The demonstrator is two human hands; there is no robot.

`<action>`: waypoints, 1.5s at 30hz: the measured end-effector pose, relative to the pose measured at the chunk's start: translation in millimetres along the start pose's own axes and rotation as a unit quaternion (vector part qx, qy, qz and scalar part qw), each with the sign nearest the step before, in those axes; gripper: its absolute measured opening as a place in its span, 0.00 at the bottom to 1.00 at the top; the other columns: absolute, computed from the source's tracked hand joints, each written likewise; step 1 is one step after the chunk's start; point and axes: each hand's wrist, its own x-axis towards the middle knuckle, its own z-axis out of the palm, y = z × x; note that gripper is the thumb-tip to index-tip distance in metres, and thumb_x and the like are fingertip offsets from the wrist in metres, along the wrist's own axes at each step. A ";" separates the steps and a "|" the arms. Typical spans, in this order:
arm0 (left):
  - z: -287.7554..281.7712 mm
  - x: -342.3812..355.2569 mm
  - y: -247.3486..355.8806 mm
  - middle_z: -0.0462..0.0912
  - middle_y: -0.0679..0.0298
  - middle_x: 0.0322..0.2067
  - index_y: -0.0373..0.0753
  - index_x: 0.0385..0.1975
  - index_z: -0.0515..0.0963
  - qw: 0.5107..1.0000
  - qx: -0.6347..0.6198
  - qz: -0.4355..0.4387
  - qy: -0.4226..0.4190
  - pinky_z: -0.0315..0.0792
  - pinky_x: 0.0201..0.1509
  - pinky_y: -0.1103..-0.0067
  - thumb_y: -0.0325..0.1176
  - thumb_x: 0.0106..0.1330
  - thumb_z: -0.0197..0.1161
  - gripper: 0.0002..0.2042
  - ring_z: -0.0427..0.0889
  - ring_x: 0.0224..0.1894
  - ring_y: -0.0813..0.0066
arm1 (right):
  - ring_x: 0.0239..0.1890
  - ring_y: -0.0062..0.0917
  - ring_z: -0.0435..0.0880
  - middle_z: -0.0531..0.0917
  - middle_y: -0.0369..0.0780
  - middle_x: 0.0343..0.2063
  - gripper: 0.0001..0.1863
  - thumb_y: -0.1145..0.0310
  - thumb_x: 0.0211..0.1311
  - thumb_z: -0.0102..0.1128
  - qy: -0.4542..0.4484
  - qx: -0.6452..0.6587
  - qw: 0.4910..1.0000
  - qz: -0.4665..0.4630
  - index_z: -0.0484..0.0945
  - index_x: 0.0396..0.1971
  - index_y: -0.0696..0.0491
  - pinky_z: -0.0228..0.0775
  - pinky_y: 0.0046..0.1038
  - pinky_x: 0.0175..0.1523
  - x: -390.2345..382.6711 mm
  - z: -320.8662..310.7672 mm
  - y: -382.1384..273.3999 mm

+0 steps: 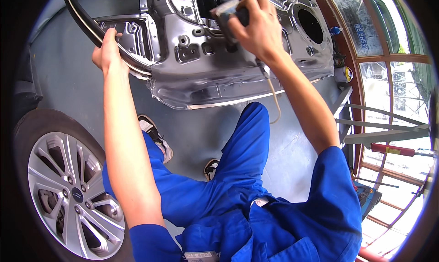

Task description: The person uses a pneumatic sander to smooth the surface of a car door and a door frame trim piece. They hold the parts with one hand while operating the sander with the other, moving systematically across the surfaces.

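Observation:
A bare grey metal car door shell (215, 74) lies in front of me, with several holes and cut-outs. My left hand (107, 49) grips the door's edge by its black rubber seal (84, 21) at the upper left. My right hand (258, 26) is closed on a small dark sanding block or tool (226, 12) pressed against the door's inner panel. A thin hose or cord (274, 99) hangs down from near my right wrist.
A car wheel with a silver alloy rim (73, 189) stands at the lower left. My blue-trousered legs and sneakers (155, 136) rest on the grey floor. Windows, a metal rack and a red bar (391, 148) line the right side.

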 end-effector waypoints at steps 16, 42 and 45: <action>-4.7 3.5 -2.8 0.83 0.55 0.32 0.28 0.35 0.77 0.999 0.029 -0.014 0.001 0.80 0.37 0.72 0.27 0.57 0.66 0.10 0.83 0.31 0.67 | 0.47 0.45 0.75 0.74 0.47 0.40 0.15 0.60 0.53 0.65 0.027 -0.026 0.998 -0.041 0.76 0.39 0.50 0.72 0.45 0.47 1.4 3.1 -6.8; -2.5 -8.9 1.2 0.84 0.56 0.29 0.27 0.34 0.77 1.000 0.012 0.007 -0.005 0.79 0.33 0.74 0.25 0.57 0.66 0.09 0.83 0.28 0.70 | 0.42 0.47 0.70 0.68 0.51 0.37 0.20 0.61 0.50 0.66 -0.027 0.023 0.996 -0.077 0.71 0.38 0.57 0.69 0.44 0.45 5.0 1.6 -65.8; -3.6 -4.9 1.1 0.84 0.55 0.29 0.28 0.34 0.78 0.999 0.030 0.004 0.011 0.80 0.33 0.74 0.25 0.56 0.66 0.09 0.83 0.28 0.69 | 0.45 0.47 0.74 0.73 0.49 0.42 0.20 0.58 0.48 0.67 0.007 0.016 0.996 -0.091 0.75 0.38 0.52 0.75 0.46 0.41 5.9 11.3 -44.1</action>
